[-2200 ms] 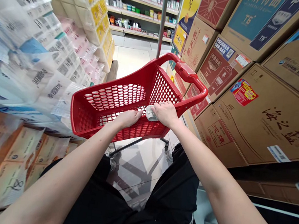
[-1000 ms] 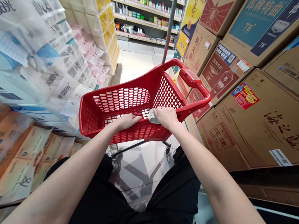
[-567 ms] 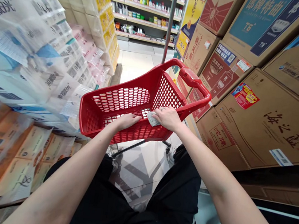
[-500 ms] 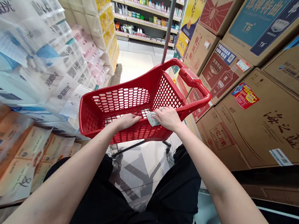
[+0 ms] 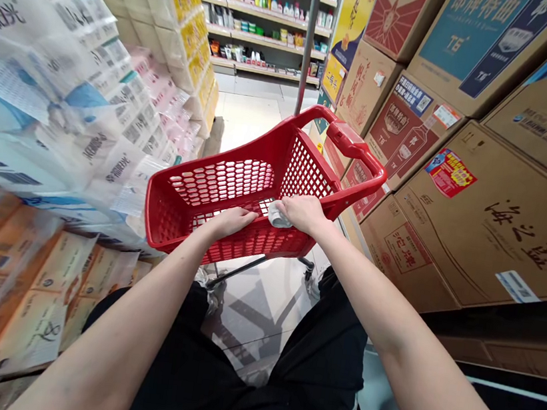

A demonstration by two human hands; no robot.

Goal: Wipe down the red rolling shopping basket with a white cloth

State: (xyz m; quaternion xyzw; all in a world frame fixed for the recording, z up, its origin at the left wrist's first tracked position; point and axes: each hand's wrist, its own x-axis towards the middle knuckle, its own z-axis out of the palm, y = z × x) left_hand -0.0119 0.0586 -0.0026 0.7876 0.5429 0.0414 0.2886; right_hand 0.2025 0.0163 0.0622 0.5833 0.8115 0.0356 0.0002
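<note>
A red plastic shopping cart with a perforated basket stands in front of me, its handle toward the upper right. My left hand is closed over the basket's near rim, thumb on top, its other fingers hidden behind the wall. In my right hand a light grey cloth is bunched and pressed against the same rim, a little right of my left hand. The inside of the basket shows no goods.
Packs of tissue are piled along the left. Stacked cardboard cartons wall the right side. Shelves with bottles and tubes stand at the far end. A grey metal pole rises behind the cart, and tiled floor lies below.
My right hand has turned slightly on the rim, and the cloth is now more bunched beneath its fingers. My left hand and the cart stay in place.
</note>
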